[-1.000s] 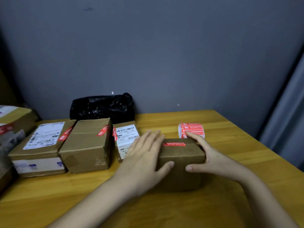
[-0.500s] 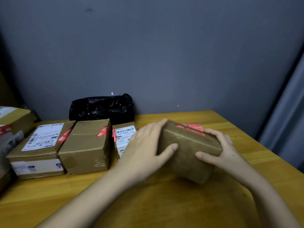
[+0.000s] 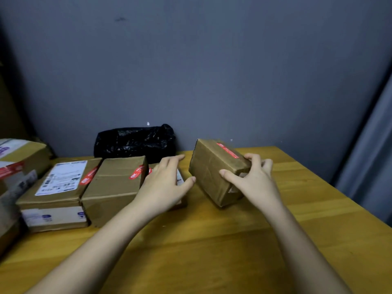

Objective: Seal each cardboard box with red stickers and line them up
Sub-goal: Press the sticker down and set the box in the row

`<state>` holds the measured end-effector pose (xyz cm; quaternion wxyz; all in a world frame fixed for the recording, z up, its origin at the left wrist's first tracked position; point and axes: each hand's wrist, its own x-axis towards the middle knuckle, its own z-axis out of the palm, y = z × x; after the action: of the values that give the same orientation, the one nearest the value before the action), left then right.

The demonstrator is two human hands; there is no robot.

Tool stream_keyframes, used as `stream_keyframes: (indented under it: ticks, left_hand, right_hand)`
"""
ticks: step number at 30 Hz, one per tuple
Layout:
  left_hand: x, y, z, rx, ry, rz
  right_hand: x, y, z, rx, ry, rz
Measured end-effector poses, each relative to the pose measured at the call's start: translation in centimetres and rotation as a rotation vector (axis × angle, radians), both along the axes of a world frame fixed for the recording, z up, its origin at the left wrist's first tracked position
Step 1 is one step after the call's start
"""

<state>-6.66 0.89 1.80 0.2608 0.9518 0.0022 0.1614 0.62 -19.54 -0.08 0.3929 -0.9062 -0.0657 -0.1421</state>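
Grey-blue wall (image 3: pixel 212 71) (dimly lit), wooden table (image 3: pixel 233 251) — grey curtain (image 3: pixel 373 166) right

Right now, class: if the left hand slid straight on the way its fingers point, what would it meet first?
The left hand points up-right, toward the tilted box held by the right hand; probably that box's near side, though depth is unclear.

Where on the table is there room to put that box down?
Bare wood shows on the table along the near edge between the two arms, and on the right from the held box to the table's right edge. The left is crowded: the row of boxes sits tight together, with the black bag behind.
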Motion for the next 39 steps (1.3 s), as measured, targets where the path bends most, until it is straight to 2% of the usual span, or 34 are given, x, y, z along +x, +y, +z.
stream_keyframes:
  ticks: [14, 21, 29, 39]
  left_hand:
    - [0.4, 0.1, -1.2, 0.161, 0.104, -0.031]
    - [1.1, -0.1, -1.8, 0.309, 0.06, 0.008]
    - [1.2, 0.3, -2.4, 0.31, 0.062, 0.005]
    - [1.4, 0.6, -2.8, 0.312, 0.051, 0.0]
  right_hand:
    - [1.6, 2.5, -1.2, 0.018, 0.1, -0.092]
    - [2.3, 3.6, -1.5, -0.158, -0.004, -0.178]
    - [3.0, 4.9, -2.3, -0.301, -0.096, -0.261]
    - [3.3, 4.5, -2.5, -0.347, -0.101, -0.295]
